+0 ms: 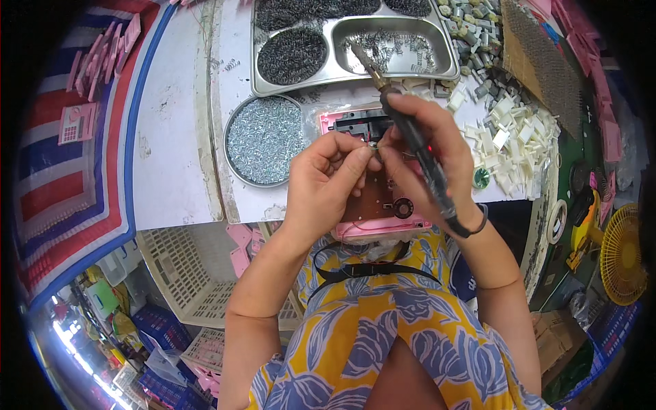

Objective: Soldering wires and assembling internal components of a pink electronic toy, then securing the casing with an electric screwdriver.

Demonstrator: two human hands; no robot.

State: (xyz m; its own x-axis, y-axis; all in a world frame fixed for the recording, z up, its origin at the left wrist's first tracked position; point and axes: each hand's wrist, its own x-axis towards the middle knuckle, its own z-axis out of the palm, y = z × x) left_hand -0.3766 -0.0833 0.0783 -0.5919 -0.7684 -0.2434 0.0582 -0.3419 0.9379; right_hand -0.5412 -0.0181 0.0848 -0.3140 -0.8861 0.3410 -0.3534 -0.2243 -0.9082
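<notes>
Both hands meet over a pink plastic housing (383, 227) that holds a brown circuit board (365, 198) and a black part (362, 124). My left hand (324, 174) is closed, thumb and forefinger pinching a tiny piece (373, 145), too small to name. My right hand (430, 147) is closed round a black pen-shaped tool (413, 137) with a long metal tip and a small red light. The tip points up and away, over the metal tray (352, 81). My right thumb and fingertips also touch near the tiny piece. A round black dial (402, 208) shows on the board.
A round dish of small silver screws (264, 140) stands left of the housing. Dark coil springs (294, 56) fill parts of the tray. White plastic pieces (509, 133) and grey metal parts (471, 34) are heaped to the right. A cream crate (191, 273) sits below the table's left edge; a yellow fan (622, 253) stands far right.
</notes>
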